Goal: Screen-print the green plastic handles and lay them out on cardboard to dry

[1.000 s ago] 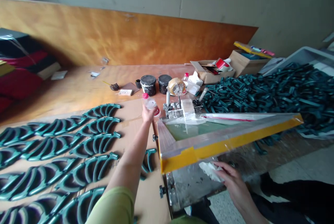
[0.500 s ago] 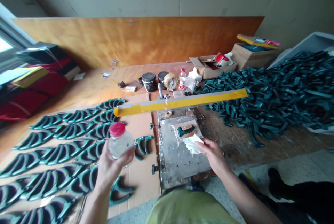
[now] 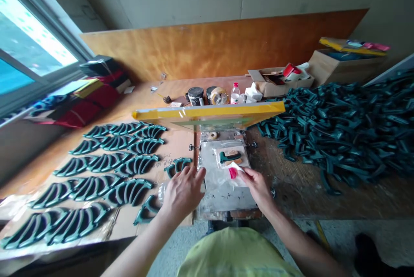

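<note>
My left hand (image 3: 183,191) is closed around a clear plastic bottle (image 3: 161,191) that lies sideways at the left edge of the metal plate (image 3: 220,193). My right hand (image 3: 258,186) pinches a white tissue (image 3: 237,169) on the plate, and a small red piece (image 3: 233,172), possibly the bottle's cap, shows at its fingertips. A green part (image 3: 229,156) sits on a pad just beyond the tissue. The yellow-edged screen frame (image 3: 207,111) is tilted up over the back of the plate.
Rows of green curved parts (image 3: 106,160) lie on cardboard to the left. A big heap of the same parts (image 3: 339,126) covers the table on the right. Black ink tubs (image 3: 196,94), tape, a second bottle (image 3: 235,92) and boxes (image 3: 278,81) stand at the back. A window is at the far left.
My left hand brought the bottle from the back of the table down beside the plate and tipped it sideways. My right hand kept the tissue on the plate. The view swung left.
</note>
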Demonstrator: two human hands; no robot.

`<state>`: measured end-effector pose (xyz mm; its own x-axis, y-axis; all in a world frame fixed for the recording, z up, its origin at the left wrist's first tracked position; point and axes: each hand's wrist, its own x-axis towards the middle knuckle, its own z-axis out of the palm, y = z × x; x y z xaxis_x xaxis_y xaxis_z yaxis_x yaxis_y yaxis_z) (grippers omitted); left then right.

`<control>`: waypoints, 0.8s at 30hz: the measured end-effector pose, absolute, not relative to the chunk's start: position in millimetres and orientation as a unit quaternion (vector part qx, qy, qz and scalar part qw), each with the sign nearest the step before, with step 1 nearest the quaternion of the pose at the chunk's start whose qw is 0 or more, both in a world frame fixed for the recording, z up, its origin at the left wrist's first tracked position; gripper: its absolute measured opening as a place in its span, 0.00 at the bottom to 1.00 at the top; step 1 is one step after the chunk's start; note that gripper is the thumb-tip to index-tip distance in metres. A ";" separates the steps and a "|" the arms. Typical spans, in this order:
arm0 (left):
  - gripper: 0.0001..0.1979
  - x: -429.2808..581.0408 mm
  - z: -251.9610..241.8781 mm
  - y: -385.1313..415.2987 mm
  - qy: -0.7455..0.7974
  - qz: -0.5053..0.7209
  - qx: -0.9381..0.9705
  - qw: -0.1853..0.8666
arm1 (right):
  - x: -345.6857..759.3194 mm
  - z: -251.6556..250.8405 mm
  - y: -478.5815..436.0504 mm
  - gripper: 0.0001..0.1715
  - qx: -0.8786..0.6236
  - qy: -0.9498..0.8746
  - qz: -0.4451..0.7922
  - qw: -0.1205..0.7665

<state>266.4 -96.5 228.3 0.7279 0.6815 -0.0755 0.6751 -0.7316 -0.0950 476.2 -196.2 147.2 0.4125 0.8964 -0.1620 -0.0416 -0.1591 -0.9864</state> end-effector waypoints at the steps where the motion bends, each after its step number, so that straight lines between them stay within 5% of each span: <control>1: 0.20 268.2 231.2 -95.7 -0.359 0.061 -0.930 0.035 | 476.3 147.0 -198.3 0.31 -0.628 -0.337 0.424 0.559; 24: 0.15 281.9 271.2 -83.7 -0.295 0.097 -0.942 0.128 | 469.2 146.7 -203.1 0.33 -0.632 -0.304 0.427 0.571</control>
